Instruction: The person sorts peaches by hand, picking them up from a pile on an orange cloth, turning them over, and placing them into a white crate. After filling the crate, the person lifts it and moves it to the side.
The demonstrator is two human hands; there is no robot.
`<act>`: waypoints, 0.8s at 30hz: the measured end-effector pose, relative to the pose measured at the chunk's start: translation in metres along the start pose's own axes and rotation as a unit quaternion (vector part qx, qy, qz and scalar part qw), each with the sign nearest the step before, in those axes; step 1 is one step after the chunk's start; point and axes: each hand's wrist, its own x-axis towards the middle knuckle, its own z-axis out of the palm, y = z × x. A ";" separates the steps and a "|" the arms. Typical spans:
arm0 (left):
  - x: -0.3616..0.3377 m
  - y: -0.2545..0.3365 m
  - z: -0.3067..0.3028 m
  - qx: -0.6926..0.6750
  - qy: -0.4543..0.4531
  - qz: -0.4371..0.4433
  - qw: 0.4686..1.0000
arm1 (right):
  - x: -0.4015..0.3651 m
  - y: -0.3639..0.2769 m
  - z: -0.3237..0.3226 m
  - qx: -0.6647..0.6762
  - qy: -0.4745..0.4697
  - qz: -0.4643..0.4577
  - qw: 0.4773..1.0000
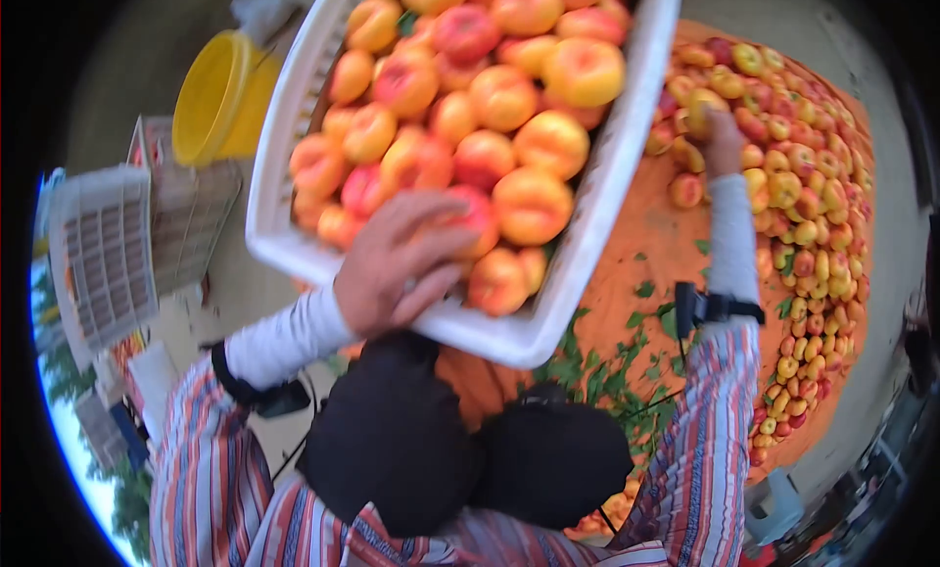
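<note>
A white plastic crate [627,175] full of red-and-yellow peaches [499,97] tilts in front of me, above my knees. Over its near left corner lies my left hand [401,259], its fingers curled round a red peach [475,214] in the crate. My right hand [722,141] reaches to the far side of a big peach pile [813,195]. Its fingers are closed on a yellowish peach [702,112]; part of the grip is hidden by the hand itself.
The pile lies on an orange cloth [627,263] strewn with green leaves [597,371]. At the left stand a yellow bucket [211,97] and stacked white crates [103,254]. A pale plastic stool [776,508] is at the lower right. My dark-clad knees [392,440] are below the crate.
</note>
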 end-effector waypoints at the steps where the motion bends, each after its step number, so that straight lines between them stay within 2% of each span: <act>1: -0.002 -0.003 0.002 -0.028 0.036 -0.018 0.999 | -0.017 -0.022 -0.009 0.080 -0.075 0.000 0.994; 2: -0.002 -0.003 0.003 -0.037 0.055 -0.048 0.997 | -0.053 -0.105 -0.014 0.349 -0.096 0.115 0.925; 4: -0.004 -0.009 0.004 -0.077 0.085 -0.074 0.991 | -0.091 -0.172 -0.016 0.284 -0.154 0.005 0.946; 6: -0.005 -0.010 0.007 -0.107 0.109 -0.089 0.984 | -0.127 -0.221 -0.007 0.087 -0.194 -0.055 0.976; 7: -0.005 -0.011 0.007 -0.118 0.117 -0.080 0.983 | -0.146 -0.232 0.004 0.035 -0.215 -0.112 0.970; 10: -0.008 -0.014 0.009 -0.133 0.137 -0.066 0.979 | -0.173 -0.259 0.035 -0.141 -0.271 -0.282 0.909; 13: -0.010 -0.017 0.011 -0.141 0.152 -0.060 0.976 | -0.190 -0.263 0.063 -0.227 -0.274 -0.311 0.881; 16: -0.011 -0.017 0.011 -0.149 0.148 -0.056 0.976 | -0.199 -0.258 0.075 -0.374 -0.287 -0.345 0.811; 20: -0.012 -0.021 0.015 -0.174 0.155 -0.050 0.971 | -0.200 -0.264 0.075 -0.361 -0.318 -0.286 0.829; 23: -0.008 -0.016 0.003 -0.091 0.080 0.030 0.992 | -0.196 -0.265 0.071 -0.311 -0.253 -0.314 0.861; 24: -0.004 -0.017 0.000 -0.050 0.027 0.102 0.993 | -0.193 -0.268 0.065 -0.275 -0.211 -0.298 0.889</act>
